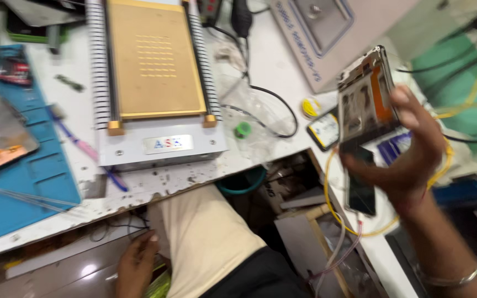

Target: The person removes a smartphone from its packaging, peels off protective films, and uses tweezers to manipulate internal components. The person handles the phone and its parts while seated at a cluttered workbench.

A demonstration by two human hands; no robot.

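The right hand (409, 154) pinches 1 thin phone frame (366, 98) by its edges; it looks light and fragile. The left hand (136, 265), below the bench (260, 66), seems loosely open, holding nothing.

Heating plate machine (158, 83) fills mid-bench; black cable (274, 105) loops beside it.

The heating plate (155, 60) is gold with rows of small dots, on a silver base. The mat (26, 182) is blue. A yellow cable (335, 212) loops beside a black cable (282, 107). The bench (205, 176) is white, speckled dark.
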